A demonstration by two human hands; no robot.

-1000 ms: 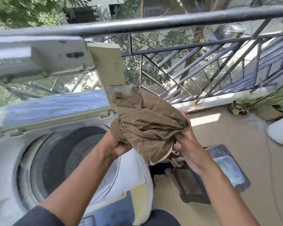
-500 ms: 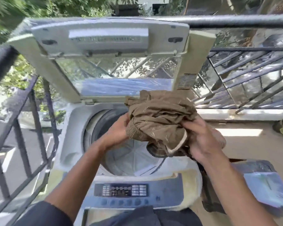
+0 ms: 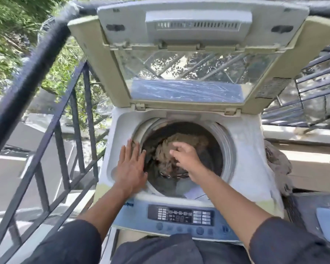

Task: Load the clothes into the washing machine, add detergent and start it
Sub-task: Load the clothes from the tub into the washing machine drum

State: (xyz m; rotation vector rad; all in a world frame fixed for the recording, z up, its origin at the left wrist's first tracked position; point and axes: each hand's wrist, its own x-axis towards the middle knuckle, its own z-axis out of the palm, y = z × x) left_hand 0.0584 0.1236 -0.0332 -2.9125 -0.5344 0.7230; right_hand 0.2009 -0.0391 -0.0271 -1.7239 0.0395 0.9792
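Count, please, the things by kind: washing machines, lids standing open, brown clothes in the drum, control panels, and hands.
Washing machine: 1
Open lid: 1
Brown garment in the drum: 1
Control panel: 1
Hands: 2, left hand and right hand
Total: 6

Drum mouth point(image 3: 179, 128) unblocked, lid point(image 3: 189, 54) raised behind.

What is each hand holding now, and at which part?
Nothing is clearly held. The left hand lies flat on the washing machine rim, fingers straight. The right hand is over the brown garment in the drum, fingers spread; contact cannot be told.
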